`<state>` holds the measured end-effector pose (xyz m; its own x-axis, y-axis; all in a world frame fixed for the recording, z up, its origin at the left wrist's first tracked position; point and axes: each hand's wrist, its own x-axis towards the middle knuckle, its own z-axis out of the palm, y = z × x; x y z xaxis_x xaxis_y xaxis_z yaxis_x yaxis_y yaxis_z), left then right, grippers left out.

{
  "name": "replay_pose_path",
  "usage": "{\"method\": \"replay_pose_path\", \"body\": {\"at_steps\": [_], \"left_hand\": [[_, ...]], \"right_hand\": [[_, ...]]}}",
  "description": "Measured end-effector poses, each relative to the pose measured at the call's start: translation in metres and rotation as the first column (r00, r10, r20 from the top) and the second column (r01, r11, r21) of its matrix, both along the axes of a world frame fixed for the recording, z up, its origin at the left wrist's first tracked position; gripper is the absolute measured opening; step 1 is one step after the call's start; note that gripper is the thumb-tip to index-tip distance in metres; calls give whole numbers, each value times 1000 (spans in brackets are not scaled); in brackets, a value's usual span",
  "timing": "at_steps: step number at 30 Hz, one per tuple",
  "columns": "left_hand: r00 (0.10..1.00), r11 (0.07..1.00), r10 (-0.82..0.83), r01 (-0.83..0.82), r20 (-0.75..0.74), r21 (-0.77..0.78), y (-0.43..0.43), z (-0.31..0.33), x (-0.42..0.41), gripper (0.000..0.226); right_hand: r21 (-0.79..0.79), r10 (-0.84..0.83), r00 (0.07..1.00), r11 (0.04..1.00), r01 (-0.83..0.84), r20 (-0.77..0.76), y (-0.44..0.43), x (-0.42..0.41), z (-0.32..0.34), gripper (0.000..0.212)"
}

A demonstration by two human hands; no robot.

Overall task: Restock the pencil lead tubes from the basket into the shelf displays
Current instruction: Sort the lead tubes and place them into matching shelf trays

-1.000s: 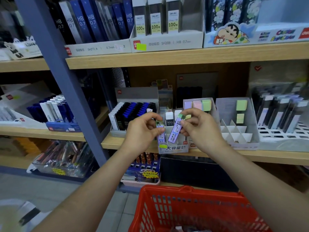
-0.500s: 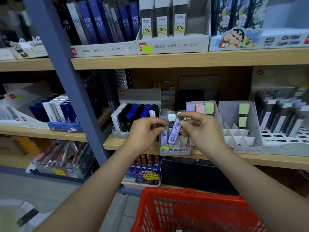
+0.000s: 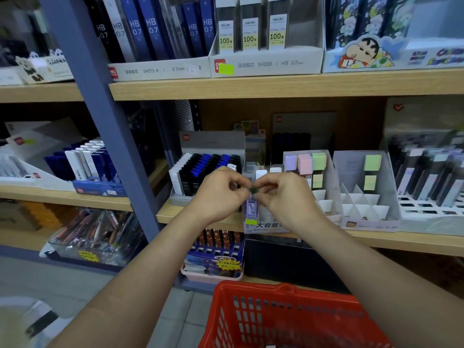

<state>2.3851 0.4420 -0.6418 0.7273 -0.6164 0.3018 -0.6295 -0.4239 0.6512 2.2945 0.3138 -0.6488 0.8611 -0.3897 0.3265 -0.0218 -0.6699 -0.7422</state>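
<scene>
Purple tube (image 3: 251,207) is standing upright above the "大容量" box (image 3: 266,226), both hands (image 3: 218,194) (image 3: 283,197) pinching its green cap; shelf edge just below.

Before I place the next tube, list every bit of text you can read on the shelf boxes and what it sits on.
"SH213-A 0.7mm": white box front, upper shelf.
"SH208 | HB 0.7": next white box.
"HB 0.7": blue tubes above.
"100": tube labels.
"大容量": display box below the hands.
Yellow floor-bin stickers, cartoon box lettering, purple tube print: too blurred.
</scene>
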Motion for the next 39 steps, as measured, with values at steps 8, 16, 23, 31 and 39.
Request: {"method": "replay_pose_path", "body": {"at_steps": [8,16,23,31,39], "left_hand": [[997,1000,-26,25,-66,-16,3,5,-1,11],[998,998,28,-31,63,49,1,-3,2,20],[968,999,38,-40,246,5,4,12,-18,18],[922,892,-386,376,-10,251,-16,22,-118,12],[828,558,-514,520,-223,646,-53,-106,-186,20]], "right_hand": [[-145,12,999,989,-17,-36,-7,-11,3,27],[-65,-64,998,996,64,1,-26,-34,8,21],[76,109,983,992,-99,-151,-47,-77,43,19],[142,293,541,943,-302,-788,-82,-152,-1,14],[135,158,370,987,-88,-915,-107,-230,-140,23]]}}
